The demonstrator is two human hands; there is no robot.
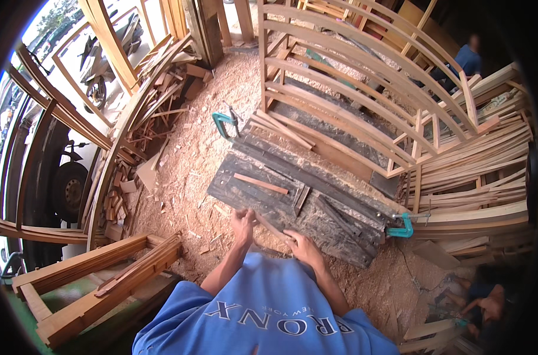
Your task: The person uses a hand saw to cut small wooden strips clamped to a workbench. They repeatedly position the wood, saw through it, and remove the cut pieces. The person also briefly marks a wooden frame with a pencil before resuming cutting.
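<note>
A short, narrow wooden strip (pixel 272 228) spans the gap between my hands at the near edge of the dark workbench (pixel 221 177). My left hand (pixel 243 223) is closed around the strip's left end. At its right end, my right hand (pixel 303 246) grips it with the fingers closed. Beyond them on the benchtop lies a thin reddish wood strip (pixel 261 183). A small wooden stop block (pixel 301 200) stands to the right of that strip. Farther right, a dark flat bar (pixel 338 218) lies slanted among sawdust.
Teal clamps grip the bench's far left (pixel 224 124) and right end (pixel 402 225). A large slatted wooden frame (pixel 352 77) stands behind. Stacked timber (pixel 476 171) lies right, a wooden frame (pixel 86 302) lower left. Two people sit at the right. Wood shavings (pixel 186 136) cover the floor.
</note>
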